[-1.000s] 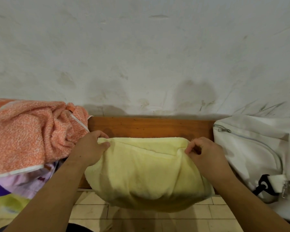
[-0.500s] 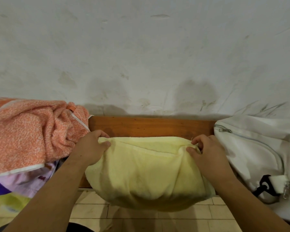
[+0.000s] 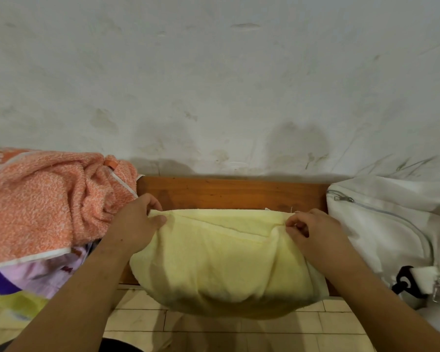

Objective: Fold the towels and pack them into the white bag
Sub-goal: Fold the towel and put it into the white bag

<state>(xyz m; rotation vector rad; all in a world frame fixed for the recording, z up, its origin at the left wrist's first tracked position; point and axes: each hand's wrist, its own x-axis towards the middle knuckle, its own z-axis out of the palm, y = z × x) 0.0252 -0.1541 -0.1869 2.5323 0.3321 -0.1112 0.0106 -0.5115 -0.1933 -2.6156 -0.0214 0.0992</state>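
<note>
- The pale yellow towel [image 3: 226, 260] lies across the wooden bench [image 3: 229, 193], its near half drooping over the front edge above the tiled floor [image 3: 214, 329].
- The left hand [image 3: 135, 224] pinches the towel's far left corner between thumb and fingers — the right hand [image 3: 315, 229] pinches the far right corner the same way.
- The white bag [image 3: 386, 232] sits just to the right on the bench, zipper facing up.
- An orange towel [image 3: 48, 201] is heaped at the left — over a lilac cloth [image 3: 48, 275].

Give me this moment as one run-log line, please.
step: folding yellow towel | left hand: pinches far-left corner | right hand: pinches far-right corner | white bag: at right | orange towel: heaped at left
</note>
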